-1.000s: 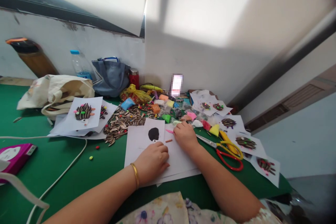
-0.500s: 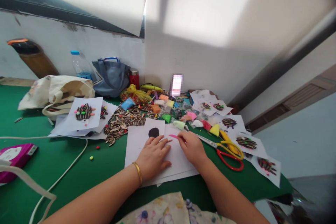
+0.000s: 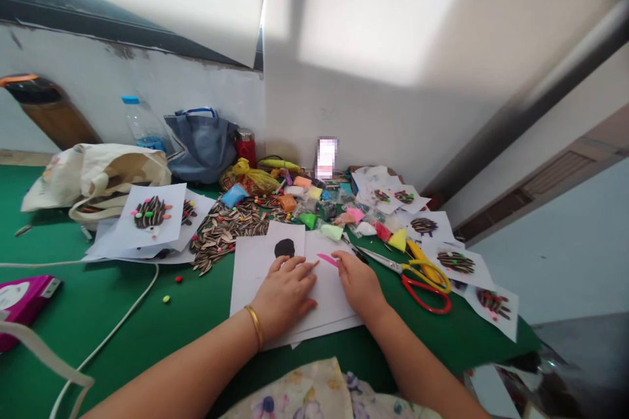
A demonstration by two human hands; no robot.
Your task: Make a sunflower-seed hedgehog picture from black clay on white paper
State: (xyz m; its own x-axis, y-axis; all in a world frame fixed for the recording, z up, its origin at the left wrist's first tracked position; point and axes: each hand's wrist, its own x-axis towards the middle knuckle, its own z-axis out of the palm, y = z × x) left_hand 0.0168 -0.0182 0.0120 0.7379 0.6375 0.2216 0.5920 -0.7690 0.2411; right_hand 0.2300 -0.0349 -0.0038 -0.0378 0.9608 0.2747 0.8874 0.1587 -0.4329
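My left hand (image 3: 287, 291) lies palm down on the white paper (image 3: 246, 275), fingers stretched out and slightly apart. At its fingertips is a thin peach-coloured strip of clay (image 3: 315, 264), partly covered by the fingers. Just above the hand, a flattened round black patch (image 3: 284, 248) sits on a smaller white sheet (image 3: 295, 229). My right hand (image 3: 361, 281) is closed in a pinch on a pink plastic clay knife (image 3: 326, 258), whose blade points left over the paper; its handle is hidden in the fingers.
Scissors (image 3: 417, 275) with yellow and red handles lie to the right. Behind the paper are sunflower seeds (image 3: 228, 229) and small bags of coloured clay (image 3: 331, 232). Seed-decorated sheets (image 3: 462, 262) line the right edge; others (image 3: 150, 216) lie left. A phone (image 3: 325, 157) leans on the wall.
The view has shifted slightly, moving things a little leftward. The pink clay knife is tilted more downward to the right in my right hand. My left hand stays on the paper.
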